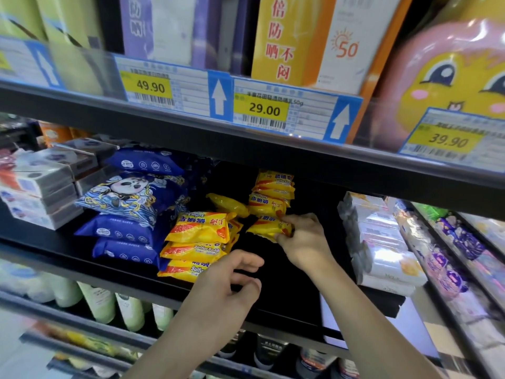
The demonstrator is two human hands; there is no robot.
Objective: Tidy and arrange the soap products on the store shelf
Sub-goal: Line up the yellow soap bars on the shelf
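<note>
Yellow sulfur soap packets lie on the black middle shelf [287, 291]. A front stack [196, 242] of three sits left of centre. A rear stack [272, 192] stands deeper in, with a loose packet [228, 205] lying beside it. My right hand [303, 239] pinches the lowest soap packet [266, 228] of the rear stack between thumb and fingers. My left hand [232, 280] hovers just right of the front stack, fingers loosely curled and holding nothing.
Blue panda-print packs [131, 209] are piled left of the soaps, with boxed soaps [41, 192] further left. White wrapped packs [382, 250] stand at the right. The upper shelf edge carries price tags [262, 110]. Bottles [103, 305] fill the shelf below.
</note>
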